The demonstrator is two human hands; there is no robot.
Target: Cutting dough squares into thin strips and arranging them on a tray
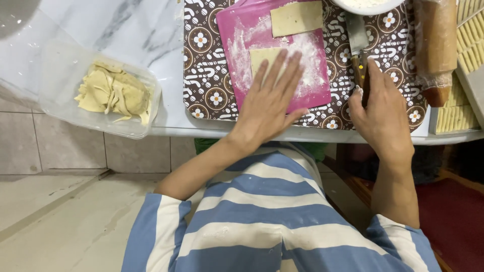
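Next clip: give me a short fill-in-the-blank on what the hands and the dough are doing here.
1. The left hand lies flat on a dough sheet on the ____ cutting board.
2. The right hand grips the handle of a ____.
3. Dough scraps sit in a clear plastic ____.

Missing words: pink; knife; container

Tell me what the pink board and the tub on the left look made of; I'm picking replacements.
The pink board looks like smooth plastic: even colour, thin flat edge, flour dusted on top. The tub seems to be frosted translucent plastic, since the dough scraps and the marbled counter show faintly through its walls. Neither material is certain from looks alone.
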